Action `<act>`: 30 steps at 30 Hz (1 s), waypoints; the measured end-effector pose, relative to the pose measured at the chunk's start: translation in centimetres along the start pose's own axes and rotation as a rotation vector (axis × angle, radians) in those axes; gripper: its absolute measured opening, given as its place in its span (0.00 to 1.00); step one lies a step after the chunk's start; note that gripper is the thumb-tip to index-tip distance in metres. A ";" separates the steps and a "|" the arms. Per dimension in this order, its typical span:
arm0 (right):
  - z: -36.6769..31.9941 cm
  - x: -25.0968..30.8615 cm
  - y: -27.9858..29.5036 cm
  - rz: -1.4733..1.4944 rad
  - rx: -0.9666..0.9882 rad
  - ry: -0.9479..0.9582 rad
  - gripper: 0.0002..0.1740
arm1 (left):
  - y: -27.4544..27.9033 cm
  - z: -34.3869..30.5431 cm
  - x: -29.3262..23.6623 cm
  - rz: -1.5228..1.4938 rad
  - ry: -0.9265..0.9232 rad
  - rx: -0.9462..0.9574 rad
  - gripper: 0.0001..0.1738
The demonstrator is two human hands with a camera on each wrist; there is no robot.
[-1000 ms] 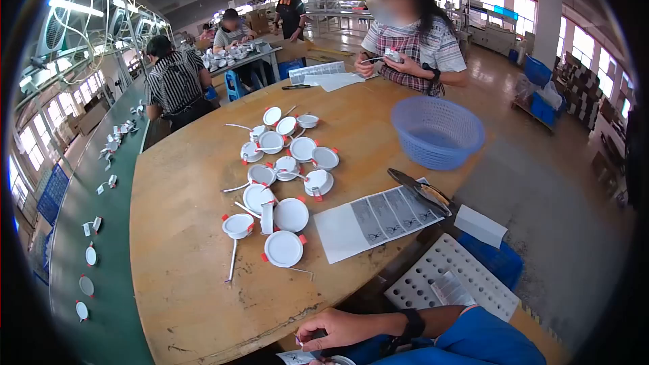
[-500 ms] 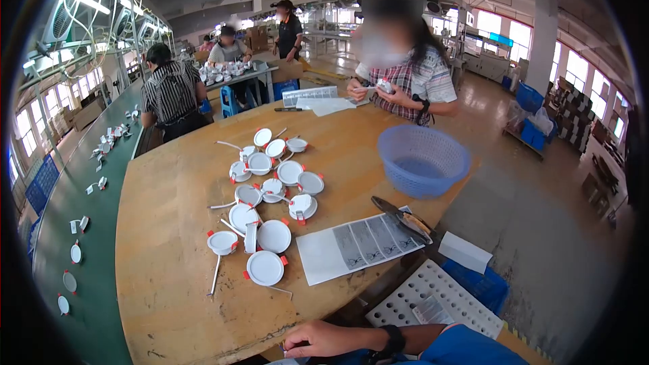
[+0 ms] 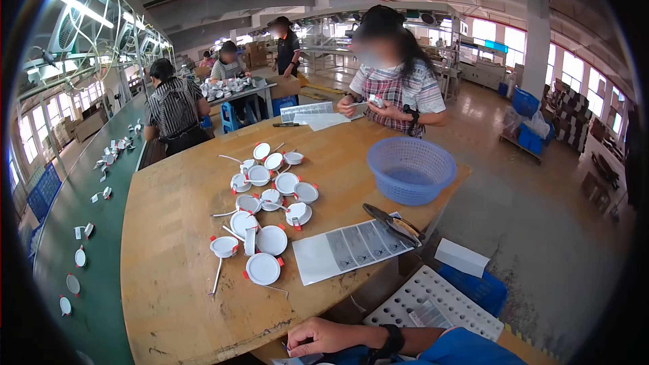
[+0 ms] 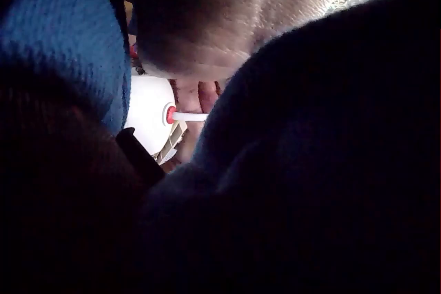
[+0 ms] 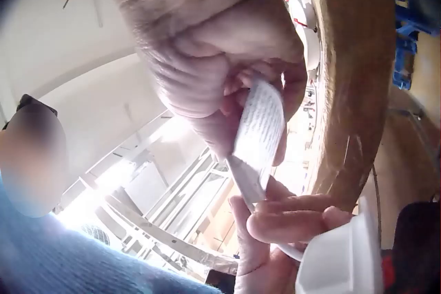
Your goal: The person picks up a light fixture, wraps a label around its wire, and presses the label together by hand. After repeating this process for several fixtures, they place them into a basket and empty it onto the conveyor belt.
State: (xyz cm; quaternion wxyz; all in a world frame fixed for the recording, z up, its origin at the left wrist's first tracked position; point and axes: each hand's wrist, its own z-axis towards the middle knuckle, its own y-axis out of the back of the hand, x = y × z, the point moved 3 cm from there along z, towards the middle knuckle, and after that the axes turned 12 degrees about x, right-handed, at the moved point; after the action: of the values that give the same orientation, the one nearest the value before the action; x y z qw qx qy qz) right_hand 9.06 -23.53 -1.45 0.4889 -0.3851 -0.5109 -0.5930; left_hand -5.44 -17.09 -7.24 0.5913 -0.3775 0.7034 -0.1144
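Below the near table edge, my right hand (image 3: pixel 318 336) pinches a small printed label (image 5: pixel 258 135), which shows in the right wrist view folded along a white cable. Beneath it in that view, the thumb and fingers of my left hand (image 5: pixel 296 221) grip the cable close to the white body of a downlight (image 5: pixel 337 263). A red grommet (image 4: pixel 170 114) marks where the cable (image 4: pixel 189 117) leaves the white housing in the dark left wrist view. The head view cuts off my left hand and this lamp.
Several white downlights (image 3: pixel 263 268) with red clips lie grouped on the wooden table (image 3: pixel 176 263). Right of them are a label sheet (image 3: pixel 351 251), scissors (image 3: pixel 392 225) and a blue basket (image 3: pixel 412 172). Another person (image 3: pixel 399 88) works opposite; a green conveyor (image 3: pixel 101 277) runs left.
The head view has shifted, moving the table scene left and lower in the frame. My right hand stays at the table edge. The person opposite has lowered their hands slightly.
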 end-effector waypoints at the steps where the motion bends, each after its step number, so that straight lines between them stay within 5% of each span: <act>1: 0.3 -0.1 0.1 0.015 0.001 0.050 0.12 | 0.3 -0.1 0.1 0.098 0.005 -0.001 0.04; 4: 1.6 -0.7 0.2 0.028 0.037 0.107 0.12 | 1.9 -0.1 -1.0 0.418 0.036 0.018 0.05; 5: 2.1 -0.6 0.2 0.045 0.046 0.084 0.12 | 1.2 -0.2 -1.1 0.166 -0.148 -0.018 0.05; 8: 3.2 -1.0 -0.5 0.078 0.069 0.039 0.13 | 3.1 -1.5 -0.9 0.234 -0.058 -0.016 0.07; 11: 3.3 -0.8 -1.5 0.135 0.104 -0.095 0.10 | 2.0 -2.4 -1.1 0.071 -0.136 -0.130 0.09; 13: 3.1 -0.3 -1.3 0.101 0.045 -0.208 0.11 | 1.9 -2.0 -0.8 -0.134 -0.180 -0.019 0.14; 17: 2.6 -1.4 -1.9 0.001 -0.017 -0.165 0.12 | 2.4 -2.2 -0.6 -0.088 -0.082 -0.110 0.13; 20: 2.5 -0.9 -1.2 -0.131 0.032 -0.229 0.13 | 1.9 -2.1 -0.9 -0.133 -0.192 -0.069 0.11; 24: 3.3 -0.8 -1.2 0.048 0.020 -0.461 0.11 | 2.6 -1.6 -0.8 -0.113 -0.190 -0.071 0.11; 30: 3.9 -2.0 -2.1 0.189 -0.101 -0.458 0.12 | 3.0 -2.0 -1.2 -0.221 -0.074 -0.138 0.15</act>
State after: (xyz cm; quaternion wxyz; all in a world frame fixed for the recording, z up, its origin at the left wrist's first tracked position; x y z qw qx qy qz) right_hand 7.28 -19.35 -3.10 0.3937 -0.5795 -0.5399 -0.4666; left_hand -8.42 -14.80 -7.60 0.5733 -0.4965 0.6413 -0.1163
